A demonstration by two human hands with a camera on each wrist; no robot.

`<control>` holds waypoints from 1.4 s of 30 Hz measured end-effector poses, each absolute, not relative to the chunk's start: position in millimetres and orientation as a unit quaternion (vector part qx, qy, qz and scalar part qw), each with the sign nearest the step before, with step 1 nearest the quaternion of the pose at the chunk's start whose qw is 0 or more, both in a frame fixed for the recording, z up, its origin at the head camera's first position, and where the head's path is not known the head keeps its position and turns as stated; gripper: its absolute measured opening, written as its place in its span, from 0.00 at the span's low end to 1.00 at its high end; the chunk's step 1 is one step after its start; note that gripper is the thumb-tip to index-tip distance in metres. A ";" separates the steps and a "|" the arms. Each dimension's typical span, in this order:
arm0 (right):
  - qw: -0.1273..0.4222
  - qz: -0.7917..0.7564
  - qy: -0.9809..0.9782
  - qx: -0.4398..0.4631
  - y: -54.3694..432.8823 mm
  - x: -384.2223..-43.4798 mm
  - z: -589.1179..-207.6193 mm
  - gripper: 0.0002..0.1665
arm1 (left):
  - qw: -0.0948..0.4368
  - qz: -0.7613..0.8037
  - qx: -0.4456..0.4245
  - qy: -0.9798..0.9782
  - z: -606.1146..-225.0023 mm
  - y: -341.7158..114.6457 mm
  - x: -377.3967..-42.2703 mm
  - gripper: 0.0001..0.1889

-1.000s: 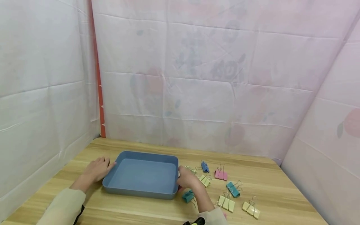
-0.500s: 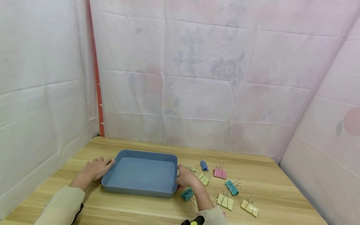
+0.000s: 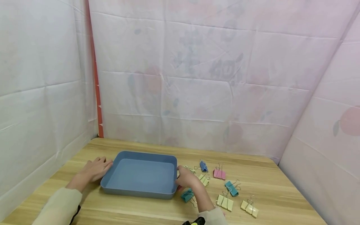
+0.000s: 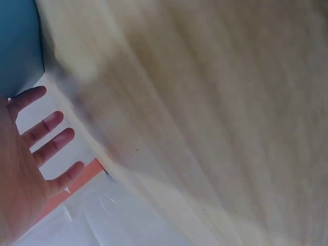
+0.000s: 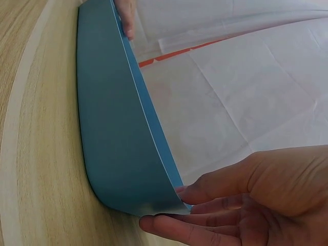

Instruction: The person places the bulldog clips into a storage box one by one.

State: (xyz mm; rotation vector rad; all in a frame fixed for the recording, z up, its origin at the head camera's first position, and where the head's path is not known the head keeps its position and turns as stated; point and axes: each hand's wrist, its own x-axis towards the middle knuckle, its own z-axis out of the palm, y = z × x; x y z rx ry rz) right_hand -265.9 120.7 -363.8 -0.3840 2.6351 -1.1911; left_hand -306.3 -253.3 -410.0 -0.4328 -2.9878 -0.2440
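A shallow blue rectangular tray (image 3: 140,175) sits on the wooden table, its inside bare. My left hand (image 3: 96,170) is at the tray's left side, fingertips right at the rim. In the left wrist view the fingers (image 4: 43,125) of that hand are spread and fairly straight, beside the tray's corner. My right hand (image 3: 187,177) pinches the tray's right wall. The right wrist view shows its thumb (image 5: 215,185) at the rim and the other fingers against the outside. A teal binder clip (image 3: 187,195) lies close to the right hand.
Several binder clips lie right of the tray: a blue clip (image 3: 203,166), a pink clip (image 3: 219,173), another teal clip (image 3: 232,188) and a yellow clip (image 3: 249,208). White sheeting (image 3: 197,93) walls the table's back and sides.
The left hand's fingertips have drawn back slightly to the left along the tray's rim. The right hand keeps its hold, and the tray and clips stay in place.
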 end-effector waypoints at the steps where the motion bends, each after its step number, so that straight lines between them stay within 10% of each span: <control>1: 0.112 -0.404 0.899 -0.129 120.7 -266.0 -363.9 0.32 | 0.061 -0.077 -0.145 -0.985 -410.7 -253.0 -306.3 0.25; 42: 0.017 -0.079 0.982 -0.173 146.6 -234.4 -327.9 0.07 | 0.070 -0.024 -0.166 -0.983 -401.2 -247.3 -300.8 0.18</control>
